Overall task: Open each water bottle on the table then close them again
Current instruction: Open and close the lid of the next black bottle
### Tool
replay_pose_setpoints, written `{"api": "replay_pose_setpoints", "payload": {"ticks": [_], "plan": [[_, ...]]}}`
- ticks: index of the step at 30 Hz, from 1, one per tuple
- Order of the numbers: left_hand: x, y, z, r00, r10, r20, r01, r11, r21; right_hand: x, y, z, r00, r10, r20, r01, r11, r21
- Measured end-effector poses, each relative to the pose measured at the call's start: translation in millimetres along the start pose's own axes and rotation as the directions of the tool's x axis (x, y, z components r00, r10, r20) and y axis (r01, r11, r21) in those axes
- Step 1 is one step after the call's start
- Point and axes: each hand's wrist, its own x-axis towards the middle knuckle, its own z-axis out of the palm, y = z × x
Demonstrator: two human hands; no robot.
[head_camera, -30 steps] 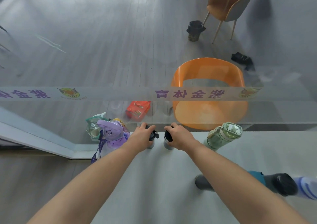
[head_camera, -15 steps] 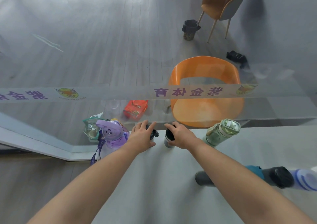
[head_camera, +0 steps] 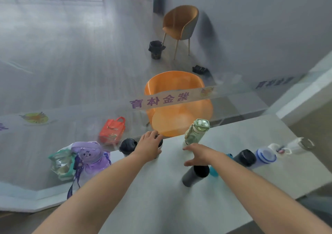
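Several water bottles stand on the grey-white table [head_camera: 161, 203]. My left hand [head_camera: 148, 148] grips the top of a pale bottle with a black lid [head_camera: 160, 142] at the far edge. Just left of it stands another black-lidded bottle [head_camera: 127, 145], untouched. My right hand [head_camera: 197, 154] hovers with its fingers spread and holds nothing, between the base of the green clear bottle [head_camera: 196, 130] and the top of a dark grey bottle [head_camera: 195, 175]. A purple bottle [head_camera: 90, 156] with a strap stands far left.
To the right stand a black bottle [head_camera: 245, 157], a blue-and-white bottle [head_camera: 265, 157] and a clear bottle with a steel lid [head_camera: 301, 145]. A glass pane with a printed band [head_camera: 159, 100] borders the table's far edge; an orange chair [head_camera: 177, 104] and red bag [head_camera: 112, 130] lie beyond.
My right hand has let go of its black-lidded bottle and drawn back to the right, fingers spread. My left hand now grips the right-hand black-lidded bottle. The view has swung right, showing more bottles.
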Motion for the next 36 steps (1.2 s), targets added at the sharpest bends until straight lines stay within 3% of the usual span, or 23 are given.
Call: {"api": "replay_pose_setpoints", "payload": {"ticks": [7, 20, 36], "plan": [[4, 17, 8, 0.998, -0.010, 0.069, 0.008, 0.999, 0.035, -21, 16, 33, 0.985, 0.047, 0.168, -0.028, 0.993, -0.117], [21, 13, 17, 0.977, -0.207, 0.049, 0.209, 0.977, -0.044, 49, 4, -7, 0.985, -0.167, -0.051, 0.162, 0.982, -0.099], [29, 13, 17, 0.950, -0.293, 0.109, 0.300, 0.953, -0.052, 90, -7, -48, 0.969, -0.241, -0.062, 0.231, 0.964, -0.133]]}}
